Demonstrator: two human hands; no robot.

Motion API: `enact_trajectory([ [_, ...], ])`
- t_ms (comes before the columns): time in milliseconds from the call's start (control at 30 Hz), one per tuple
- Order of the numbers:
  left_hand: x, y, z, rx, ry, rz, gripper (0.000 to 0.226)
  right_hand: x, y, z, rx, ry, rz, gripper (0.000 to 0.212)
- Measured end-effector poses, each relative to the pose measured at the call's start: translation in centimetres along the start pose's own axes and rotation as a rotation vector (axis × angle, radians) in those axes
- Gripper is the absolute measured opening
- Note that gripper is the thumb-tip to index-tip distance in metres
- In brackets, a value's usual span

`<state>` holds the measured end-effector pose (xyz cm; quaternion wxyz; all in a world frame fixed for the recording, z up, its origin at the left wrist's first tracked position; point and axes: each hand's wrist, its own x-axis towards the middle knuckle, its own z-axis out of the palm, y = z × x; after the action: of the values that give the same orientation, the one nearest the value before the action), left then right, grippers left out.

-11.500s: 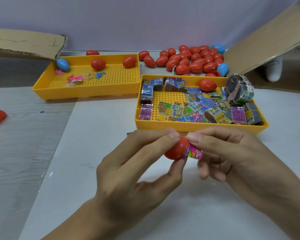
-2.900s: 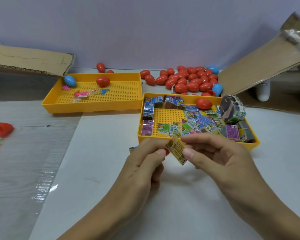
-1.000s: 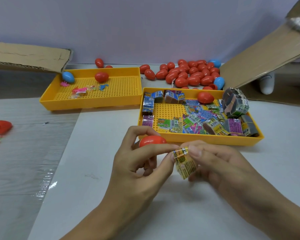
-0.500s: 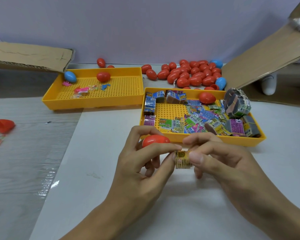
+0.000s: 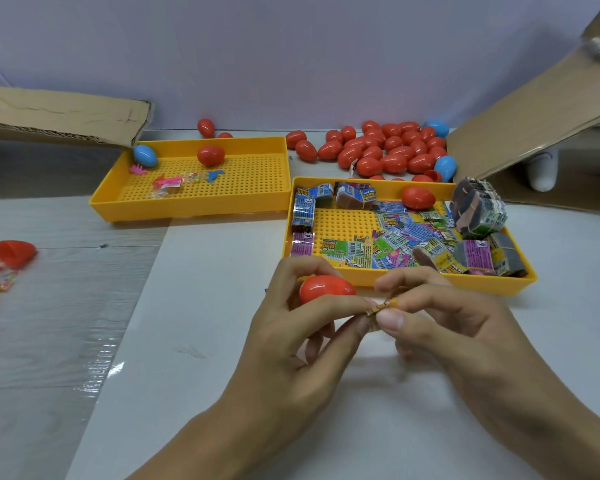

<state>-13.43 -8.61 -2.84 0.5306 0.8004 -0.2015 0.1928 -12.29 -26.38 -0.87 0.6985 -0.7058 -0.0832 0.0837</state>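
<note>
My left hand (image 5: 291,344) holds a red plastic egg (image 5: 326,288) against its curled fingers, while its thumb and forefinger pinch one end of a small folded printed paper (image 5: 378,309). My right hand (image 5: 454,330) pinches the other end of that paper between thumb and forefinger. Both hands hover over the white table just in front of the right yellow tray (image 5: 413,280), which holds several printed leaflets, small bundles and one red egg (image 5: 418,197).
A second yellow tray (image 5: 194,209) at the back left holds a blue egg (image 5: 145,155), a red egg and small toys. A pile of red and blue eggs (image 5: 385,150) lies behind the trays. Cardboard flaps stand left and right. Red egg halves (image 5: 11,252) lie at far left.
The paper has been folded down from a flat leaflet into a narrow strip seen edge-on between both hands. The red egg stays tucked in my left hand.
</note>
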Motion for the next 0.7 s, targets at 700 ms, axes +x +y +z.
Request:
enact_trajectory([
  [700,0.13,0.31,-0.36,-0.444,0.091,-0.275,0.028,0.48,0.05,-0.03,0.071,0.107,-0.060,0.048],
])
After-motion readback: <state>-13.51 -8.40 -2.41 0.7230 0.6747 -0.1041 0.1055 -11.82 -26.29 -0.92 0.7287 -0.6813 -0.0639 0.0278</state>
